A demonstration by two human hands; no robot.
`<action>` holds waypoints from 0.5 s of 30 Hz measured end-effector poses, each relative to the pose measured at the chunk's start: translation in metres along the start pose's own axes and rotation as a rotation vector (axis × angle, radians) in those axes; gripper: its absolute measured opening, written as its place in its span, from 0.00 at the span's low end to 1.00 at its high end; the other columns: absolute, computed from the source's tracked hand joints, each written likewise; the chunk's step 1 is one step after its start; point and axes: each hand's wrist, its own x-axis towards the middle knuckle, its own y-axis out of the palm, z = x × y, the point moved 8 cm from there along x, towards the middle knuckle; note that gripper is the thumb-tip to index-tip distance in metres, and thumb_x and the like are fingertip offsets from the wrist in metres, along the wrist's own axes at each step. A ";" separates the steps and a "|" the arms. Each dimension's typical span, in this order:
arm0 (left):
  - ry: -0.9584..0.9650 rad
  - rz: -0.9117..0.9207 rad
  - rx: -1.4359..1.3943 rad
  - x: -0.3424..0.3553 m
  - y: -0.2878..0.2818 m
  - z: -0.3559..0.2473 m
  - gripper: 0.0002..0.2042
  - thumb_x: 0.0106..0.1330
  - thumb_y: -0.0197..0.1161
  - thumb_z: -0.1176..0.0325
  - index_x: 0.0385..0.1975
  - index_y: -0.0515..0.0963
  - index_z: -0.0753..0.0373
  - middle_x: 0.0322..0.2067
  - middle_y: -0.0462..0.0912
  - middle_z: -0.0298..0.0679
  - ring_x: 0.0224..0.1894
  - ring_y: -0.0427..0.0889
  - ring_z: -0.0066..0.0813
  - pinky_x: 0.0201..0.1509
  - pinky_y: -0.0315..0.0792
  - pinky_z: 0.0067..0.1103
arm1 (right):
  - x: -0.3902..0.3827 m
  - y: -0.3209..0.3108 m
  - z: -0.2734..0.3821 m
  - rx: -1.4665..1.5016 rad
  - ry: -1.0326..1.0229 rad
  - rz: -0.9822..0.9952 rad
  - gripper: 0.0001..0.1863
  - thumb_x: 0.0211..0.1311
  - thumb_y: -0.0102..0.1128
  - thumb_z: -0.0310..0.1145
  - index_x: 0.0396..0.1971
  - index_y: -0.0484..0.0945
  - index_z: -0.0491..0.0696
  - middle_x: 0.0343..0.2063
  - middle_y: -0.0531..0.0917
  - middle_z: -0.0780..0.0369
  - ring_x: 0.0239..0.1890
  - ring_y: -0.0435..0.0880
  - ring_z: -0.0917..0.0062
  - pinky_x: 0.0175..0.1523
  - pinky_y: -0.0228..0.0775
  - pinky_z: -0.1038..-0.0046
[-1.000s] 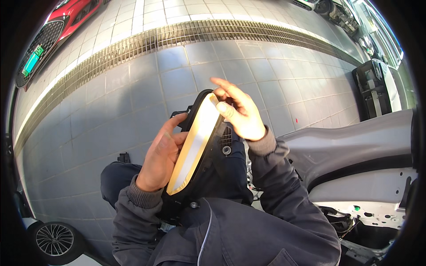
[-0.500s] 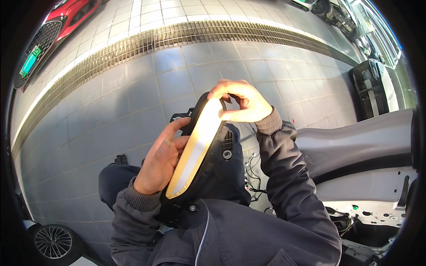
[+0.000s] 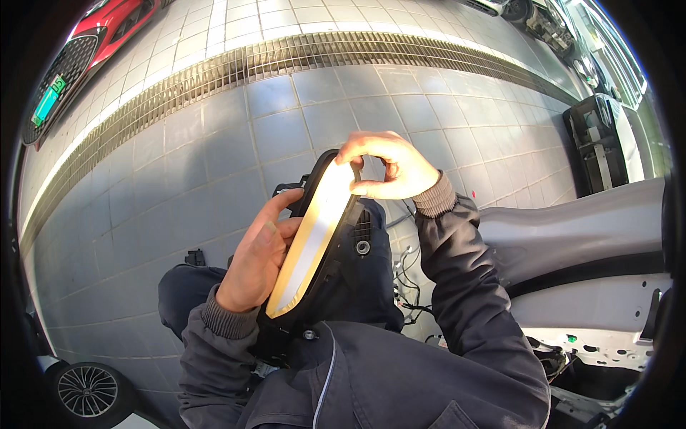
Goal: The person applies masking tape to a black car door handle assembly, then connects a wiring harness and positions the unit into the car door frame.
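A black plastic part [image 3: 363,230] sits over my legs, with a long strip [image 3: 312,239] of yellow masking and a white centre along its top. My left hand [image 3: 255,259] is curled round the part's left side, index finger on its dark rim. My right hand [image 3: 388,166] has finger and thumb closed on the upper end of the strip, where bright glare hides fine detail. The part's underside is hidden.
Right of me lies a silver body panel [image 3: 572,227], with loose cables [image 3: 409,286] beside it. A red car [image 3: 125,25] is at upper left, a wheel [image 3: 89,388] at lower left. A floor grate [image 3: 286,53] crosses ahead; a black part [image 3: 593,146] stands at right.
My right hand has turned and risen slightly, its raised fingers coming down to grip the strip's upper end. The part has shifted slightly downward. My left hand keeps its hold.
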 end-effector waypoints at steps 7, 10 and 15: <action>0.010 -0.005 0.003 0.002 -0.001 0.002 0.41 0.73 0.51 0.38 0.73 0.51 0.65 0.57 0.78 0.53 0.57 0.79 0.36 0.63 0.71 0.26 | -0.033 0.018 -0.001 0.096 0.193 -0.294 0.42 0.58 0.73 0.34 0.69 0.63 0.38 0.47 0.80 0.59 0.48 0.75 0.73 0.59 0.67 0.68; 0.009 -0.025 0.020 0.003 -0.002 0.003 0.41 0.73 0.50 0.38 0.74 0.51 0.65 0.57 0.78 0.51 0.58 0.78 0.35 0.63 0.70 0.26 | -0.042 0.033 0.015 -0.177 0.172 -0.364 0.47 0.54 0.72 0.41 0.70 0.61 0.34 0.51 0.78 0.50 0.52 0.74 0.63 0.63 0.63 0.63; 0.012 -0.004 0.028 0.004 0.000 0.001 0.44 0.74 0.52 0.38 0.73 0.45 0.69 0.58 0.76 0.50 0.58 0.76 0.33 0.63 0.69 0.24 | -0.037 0.051 0.028 -0.380 0.195 -0.412 0.49 0.50 0.75 0.37 0.70 0.61 0.34 0.53 0.76 0.49 0.54 0.72 0.58 0.64 0.63 0.62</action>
